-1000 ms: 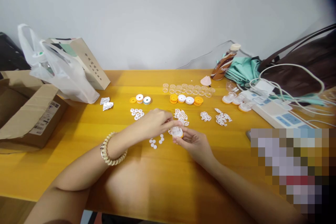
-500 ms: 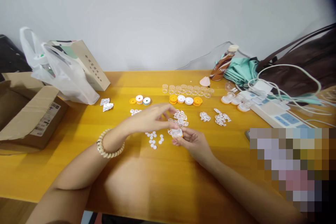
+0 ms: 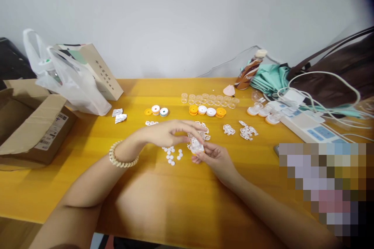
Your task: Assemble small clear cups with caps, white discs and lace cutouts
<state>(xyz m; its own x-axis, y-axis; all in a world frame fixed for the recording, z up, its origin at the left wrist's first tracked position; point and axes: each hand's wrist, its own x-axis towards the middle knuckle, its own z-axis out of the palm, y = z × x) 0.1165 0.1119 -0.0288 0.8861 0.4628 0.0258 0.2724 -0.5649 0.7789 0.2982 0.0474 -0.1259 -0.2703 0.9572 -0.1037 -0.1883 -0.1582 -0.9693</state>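
My right hand (image 3: 214, 155) pinches a small round white and orange plastic cap (image 3: 197, 147) just above the yellow table (image 3: 163, 198). My left hand (image 3: 169, 132), with a bead bracelet on the wrist, hovers over the cap with fingers curled together, fingertips touching its top. Small white discs (image 3: 172, 155) lie scattered under my left hand. White lacy cut-out pieces (image 3: 203, 129) lie just behind the cap. Further back stand orange and white caps (image 3: 207, 111) and a row of clear little cups (image 3: 209, 99).
An open cardboard box (image 3: 32, 124) and a white plastic bag (image 3: 70, 81) sit at the left. A power strip (image 3: 306, 124) with cables, a brown bag (image 3: 336, 74), a teal cloth and a bottle (image 3: 248, 71) crowd the right. More lacy pieces (image 3: 247, 130) lie right of centre.
My left hand lifted off the cap, drifted slightly back, then came down over it again. My right hand stayed in place holding the cap.
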